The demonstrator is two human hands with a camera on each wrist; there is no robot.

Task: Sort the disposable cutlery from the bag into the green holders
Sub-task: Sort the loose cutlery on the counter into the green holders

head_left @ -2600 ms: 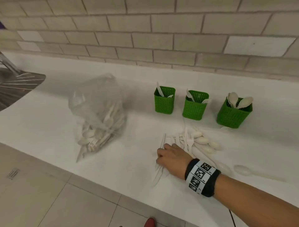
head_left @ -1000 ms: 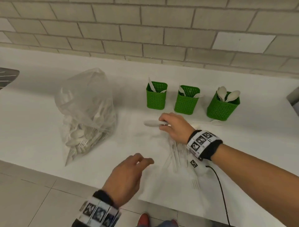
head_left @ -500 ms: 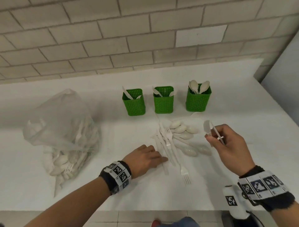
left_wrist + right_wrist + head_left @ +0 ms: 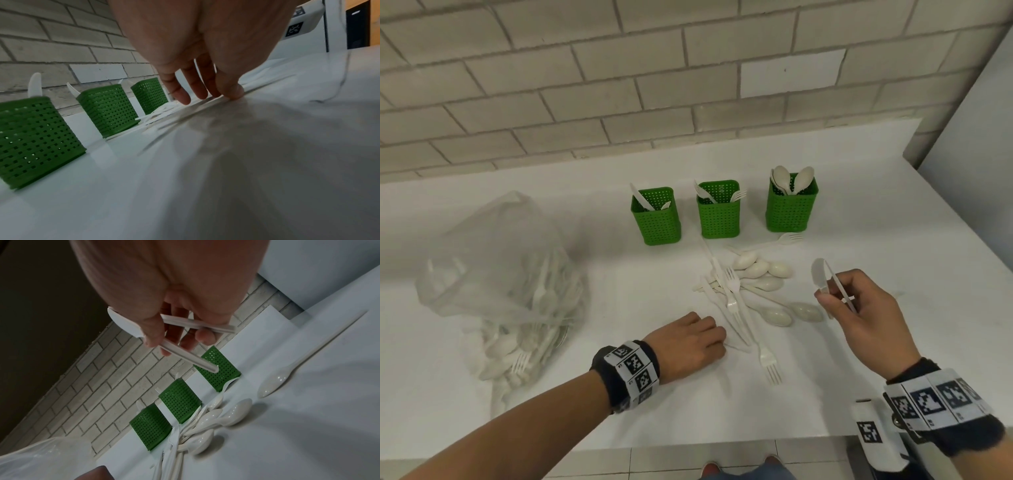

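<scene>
While right hand pinches knives, left hand fingertips press cutlery pile.

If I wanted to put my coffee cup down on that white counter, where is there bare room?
Bare counter lies right of the spoon holder, out to the edge. There is also a bare strip between the plastic bag and the knife holder, and behind the holders along the brick wall. It is crowded in front of the holders, where the loose cutlery and both hands are.

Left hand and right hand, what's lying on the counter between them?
In the head view, loose forks and spoons lie between the left hand and right hand.
</scene>
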